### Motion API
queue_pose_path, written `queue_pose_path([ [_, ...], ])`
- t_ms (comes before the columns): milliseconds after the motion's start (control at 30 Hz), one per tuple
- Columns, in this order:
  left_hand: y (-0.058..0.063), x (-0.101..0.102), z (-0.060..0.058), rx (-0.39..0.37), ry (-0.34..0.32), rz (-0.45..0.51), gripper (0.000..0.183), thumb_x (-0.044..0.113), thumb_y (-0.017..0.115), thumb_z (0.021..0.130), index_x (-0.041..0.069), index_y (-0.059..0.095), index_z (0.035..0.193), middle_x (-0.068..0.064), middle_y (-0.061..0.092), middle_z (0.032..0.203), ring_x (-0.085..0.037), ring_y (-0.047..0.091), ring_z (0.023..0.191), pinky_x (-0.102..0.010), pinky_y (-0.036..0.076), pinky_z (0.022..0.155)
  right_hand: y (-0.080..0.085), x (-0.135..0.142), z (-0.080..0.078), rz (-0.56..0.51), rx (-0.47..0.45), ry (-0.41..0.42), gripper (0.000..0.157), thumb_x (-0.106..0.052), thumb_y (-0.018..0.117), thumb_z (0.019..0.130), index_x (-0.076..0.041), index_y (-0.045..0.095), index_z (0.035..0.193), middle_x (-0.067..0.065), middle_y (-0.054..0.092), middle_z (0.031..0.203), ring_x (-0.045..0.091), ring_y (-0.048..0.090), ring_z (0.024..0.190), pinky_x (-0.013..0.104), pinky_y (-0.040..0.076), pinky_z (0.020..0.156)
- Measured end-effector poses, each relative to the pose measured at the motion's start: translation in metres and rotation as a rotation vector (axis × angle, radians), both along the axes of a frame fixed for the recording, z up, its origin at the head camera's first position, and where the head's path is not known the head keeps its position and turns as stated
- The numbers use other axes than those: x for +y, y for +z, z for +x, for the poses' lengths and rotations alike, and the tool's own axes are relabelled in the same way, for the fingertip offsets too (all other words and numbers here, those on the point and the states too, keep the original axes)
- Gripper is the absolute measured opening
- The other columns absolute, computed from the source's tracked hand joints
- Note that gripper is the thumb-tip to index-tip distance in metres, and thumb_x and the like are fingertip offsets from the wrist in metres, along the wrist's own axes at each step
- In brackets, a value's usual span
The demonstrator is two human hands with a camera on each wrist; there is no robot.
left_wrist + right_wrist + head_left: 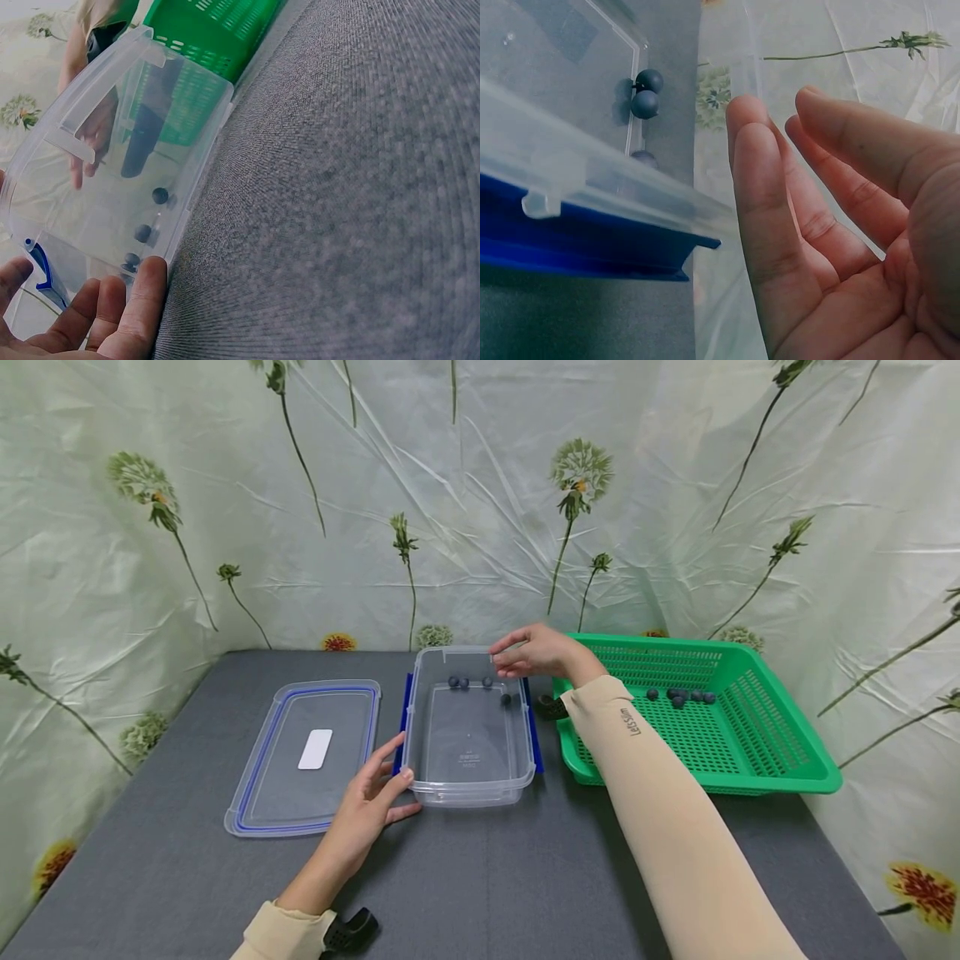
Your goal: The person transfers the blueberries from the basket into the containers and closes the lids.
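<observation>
A clear plastic food container with blue side latches stands in the middle of the table. Several blueberries lie toward its far end; the left wrist view shows some blueberries through the wall. My left hand rests against the container's near left side, thumb at the rim and fingers along the outer wall. Over the far right corner is my right hand. In the right wrist view its fingers are apart from the thumb, with nothing between them.
To the right, a green slotted basket holds several more blueberries. A clear lid with a blue seal and a white label lies flat on the left. The grey table meets a flower-print curtain at the back.
</observation>
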State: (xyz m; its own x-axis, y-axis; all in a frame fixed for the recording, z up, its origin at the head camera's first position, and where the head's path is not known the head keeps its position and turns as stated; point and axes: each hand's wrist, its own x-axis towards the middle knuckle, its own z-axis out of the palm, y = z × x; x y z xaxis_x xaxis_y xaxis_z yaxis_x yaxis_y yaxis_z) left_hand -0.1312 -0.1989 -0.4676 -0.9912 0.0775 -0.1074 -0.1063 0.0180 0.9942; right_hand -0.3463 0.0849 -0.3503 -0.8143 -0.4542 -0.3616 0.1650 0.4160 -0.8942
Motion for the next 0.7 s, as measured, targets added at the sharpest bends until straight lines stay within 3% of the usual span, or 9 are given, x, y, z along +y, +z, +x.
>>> queue_pose_path([
  [167, 0.001, 0.0, 0.001, 0.0, -0.002, 0.001, 0.06, 0.026, 0.062, 0.111, 0.032, 0.038, 0.166, -0.024, 0.044, 0.158, -0.043, 0.053, 0.141, -0.049, 0.065, 0.1, 0.003, 0.006, -0.001, -0.01, -0.012, -0.006, 0.046, -0.007, 0.067, 0.106, 0.004, 0.058, 0.15, 0.008, 0.077, 0.105, 0.013, 0.075, 0.091, 0.028, 0.066, 0.092],
  [367, 0.001, 0.0, 0.0, 0.003, -0.005, -0.002, 0.06, 0.025, 0.061, 0.111, 0.032, 0.038, 0.167, -0.025, 0.045, 0.158, -0.044, 0.054, 0.141, -0.049, 0.065, 0.099, 0.008, 0.016, -0.001, -0.008, 0.0, -0.007, 0.046, -0.006, 0.066, 0.107, 0.004, 0.057, 0.15, 0.016, 0.075, 0.118, 0.014, 0.075, 0.094, 0.039, 0.062, 0.106],
  [533, 0.001, 0.0, 0.0, 0.002, -0.004, 0.002, 0.06, 0.023, 0.061, 0.112, 0.031, 0.038, 0.167, -0.025, 0.044, 0.158, -0.045, 0.053, 0.142, -0.049, 0.065, 0.099, 0.011, 0.025, -0.002, -0.028, -0.003, -0.019, 0.047, -0.005, 0.065, 0.107, 0.005, 0.055, 0.151, 0.013, 0.077, 0.112, 0.016, 0.076, 0.097, 0.029, 0.065, 0.092],
  [700, 0.001, 0.0, 0.0, 0.006, -0.007, 0.002, 0.06, 0.023, 0.061, 0.112, 0.031, 0.037, 0.167, -0.025, 0.043, 0.159, -0.045, 0.052, 0.142, -0.049, 0.065, 0.099, 0.014, 0.037, -0.001, -0.051, -0.014, -0.044, 0.044, -0.002, 0.063, 0.107, 0.006, 0.055, 0.149, 0.017, 0.076, 0.118, 0.016, 0.076, 0.095, 0.022, 0.064, 0.08],
])
